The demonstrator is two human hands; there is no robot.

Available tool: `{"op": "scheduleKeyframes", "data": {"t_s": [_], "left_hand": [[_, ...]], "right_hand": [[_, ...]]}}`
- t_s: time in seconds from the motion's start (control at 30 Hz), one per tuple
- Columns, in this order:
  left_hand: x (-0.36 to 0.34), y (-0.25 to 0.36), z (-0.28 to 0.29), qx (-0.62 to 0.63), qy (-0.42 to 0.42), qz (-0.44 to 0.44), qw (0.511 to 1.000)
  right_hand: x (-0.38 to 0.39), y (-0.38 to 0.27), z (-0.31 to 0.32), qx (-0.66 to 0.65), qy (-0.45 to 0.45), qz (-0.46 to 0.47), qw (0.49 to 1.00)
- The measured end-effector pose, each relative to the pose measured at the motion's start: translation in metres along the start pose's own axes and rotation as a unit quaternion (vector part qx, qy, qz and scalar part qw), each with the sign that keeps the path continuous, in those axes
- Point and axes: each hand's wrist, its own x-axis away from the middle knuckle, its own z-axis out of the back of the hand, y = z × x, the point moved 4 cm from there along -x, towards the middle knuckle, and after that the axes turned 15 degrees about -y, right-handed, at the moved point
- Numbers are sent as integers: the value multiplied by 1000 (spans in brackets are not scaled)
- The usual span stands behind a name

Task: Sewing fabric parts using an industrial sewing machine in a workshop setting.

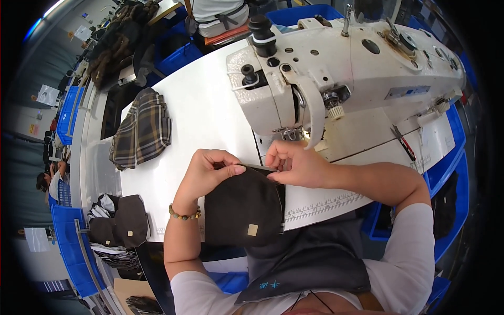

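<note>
A dark brown cloth piece (pixel 244 202) with a small beige square tag lies at the front edge of the white table, its lower part hanging toward my lap. My left hand (pixel 212 170) pinches its upper left edge between thumb and fingers. At the upper right corner, my right hand (pixel 294 164) has its fingers curled and closed on the same cloth's edge. Just beyond my hands stands a white sewing machine (pixel 268 100), its needle area partly hidden behind a pale curved guard and my right hand.
Folded plaid cloth (pixel 142 128) lies on the table's left. More dark pieces with beige tags (pixel 131 220) are stacked at the lower left. Small red-handled snips (pixel 404 144) rest right of the machine. Blue bins (pixel 73 252) stand around the table; a ruler strip (pixel 325 205) runs along its front edge.
</note>
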Motion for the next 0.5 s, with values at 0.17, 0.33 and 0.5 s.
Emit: {"op": "scheduleKeyframes", "data": {"t_s": [0.17,0.33,0.5], "left_hand": [[-2,-5,5,10,6,1,1000],[-3,-8,7,8,10,7,1000],[-3,-7,5,20,8,13,1000]], "right_hand": [[-1,0,1,21,15,-8,1000],[2,-5,-2,139,12,72,988],[6,-13,-6,192,17,109,975]]}}
